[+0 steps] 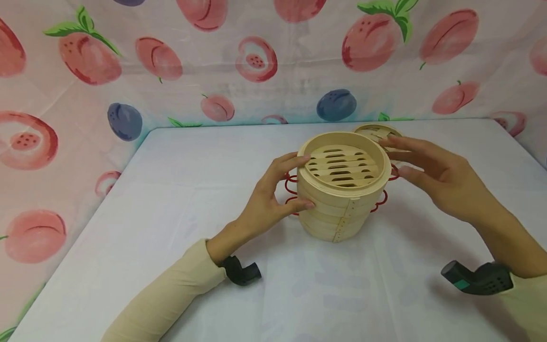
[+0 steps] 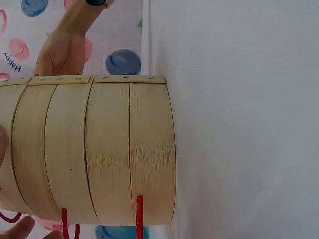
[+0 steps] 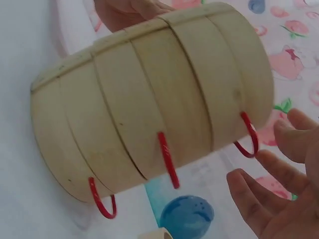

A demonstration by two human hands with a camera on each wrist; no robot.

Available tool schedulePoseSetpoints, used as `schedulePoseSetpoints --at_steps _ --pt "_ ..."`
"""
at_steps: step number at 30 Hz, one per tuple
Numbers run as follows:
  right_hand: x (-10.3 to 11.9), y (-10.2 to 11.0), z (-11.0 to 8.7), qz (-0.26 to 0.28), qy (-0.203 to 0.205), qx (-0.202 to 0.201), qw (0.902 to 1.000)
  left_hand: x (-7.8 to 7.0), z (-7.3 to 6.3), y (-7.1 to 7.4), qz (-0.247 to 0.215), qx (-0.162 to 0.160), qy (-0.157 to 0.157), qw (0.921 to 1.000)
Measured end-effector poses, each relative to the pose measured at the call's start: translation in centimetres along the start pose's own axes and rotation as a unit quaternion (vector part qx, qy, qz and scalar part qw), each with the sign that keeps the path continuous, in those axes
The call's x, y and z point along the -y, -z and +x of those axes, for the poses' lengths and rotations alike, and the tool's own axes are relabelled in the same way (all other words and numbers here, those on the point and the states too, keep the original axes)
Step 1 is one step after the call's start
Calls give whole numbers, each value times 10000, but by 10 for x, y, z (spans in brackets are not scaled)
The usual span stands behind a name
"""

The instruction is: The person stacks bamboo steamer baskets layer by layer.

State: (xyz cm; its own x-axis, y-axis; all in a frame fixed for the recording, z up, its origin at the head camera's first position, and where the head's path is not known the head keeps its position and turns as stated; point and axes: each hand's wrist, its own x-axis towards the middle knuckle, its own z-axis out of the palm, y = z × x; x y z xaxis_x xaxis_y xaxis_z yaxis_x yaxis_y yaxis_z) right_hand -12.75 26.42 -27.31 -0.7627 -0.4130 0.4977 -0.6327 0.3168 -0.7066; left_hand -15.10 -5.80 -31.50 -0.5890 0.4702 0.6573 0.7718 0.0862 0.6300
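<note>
A stack of round bamboo steamer baskets (image 1: 333, 209) stands upright on the white table, with a slatted base showing inside the open top tier. Red cord loops (image 3: 167, 159) stick out from its sides. My left hand (image 1: 267, 202) holds the upper tier from the left, thumb on the front wall and fingertips at the rim. On the other side, my right hand (image 1: 448, 183) hovers near the rim with fingers spread and bent a little. The right wrist view shows its fingers apart from the bamboo wall, close to the top red loop.
Behind the stack, partly hidden by it and by the right hand, lies a round bamboo lid (image 1: 376, 129). A white cloth covers the table (image 1: 205, 171). A fruit-printed curtain (image 1: 290, 57) hangs along the back and left edges.
</note>
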Motion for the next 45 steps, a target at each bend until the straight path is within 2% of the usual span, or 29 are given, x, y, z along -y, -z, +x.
schedulePoseSetpoints --at_steps 2,6,8,9,11,14,16,21,25,30,34,40,42,45 --pt "-1 5 0 334 -295 -303 9985 1 0 0 -1 -5 -46 10000" --pt "-9 11 0 119 -950 -1010 9903 1 0 0 40 -2 -108 9999" --pt "-18 13 -2 -229 -1360 -1253 9825 1 0 0 40 -1 -104 9999" --pt "-23 14 -3 -506 -1694 -1330 9752 1 0 0 29 -2 -104 9999" --pt "-35 16 -6 -719 -2229 -1387 9622 1 -1 0 -1 -4 -118 9999" --pt "-52 17 -11 -1048 -2884 -1264 9433 1 -1 -1 -38 -1 -157 9999" --pt "-62 17 -13 -1141 -3065 -1145 9381 2 -1 -1 -44 2 -175 9998" --pt "-78 16 -12 -1152 -3065 -893 9406 3 -1 -2 -76 32 -160 9998" --pt "-86 15 -4 -1199 -3038 -561 9435 3 -1 -1 -93 43 -136 9999" --pt "-94 11 5 -1060 -3091 -411 9442 2 0 -2 -99 67 -151 9998" --pt "-103 5 5 -992 -3010 -506 9471 1 0 -2 -138 97 -133 9998" --pt "-113 -4 4 -1415 -2481 -844 9546 0 -1 -1 -96 80 -48 9999" --pt "-114 -6 4 -1543 -2374 -919 9547 0 -1 0 -90 78 -38 9999" --pt "-114 -6 4 -1710 -2466 -908 9496 1 -1 0 -107 102 -42 9999"
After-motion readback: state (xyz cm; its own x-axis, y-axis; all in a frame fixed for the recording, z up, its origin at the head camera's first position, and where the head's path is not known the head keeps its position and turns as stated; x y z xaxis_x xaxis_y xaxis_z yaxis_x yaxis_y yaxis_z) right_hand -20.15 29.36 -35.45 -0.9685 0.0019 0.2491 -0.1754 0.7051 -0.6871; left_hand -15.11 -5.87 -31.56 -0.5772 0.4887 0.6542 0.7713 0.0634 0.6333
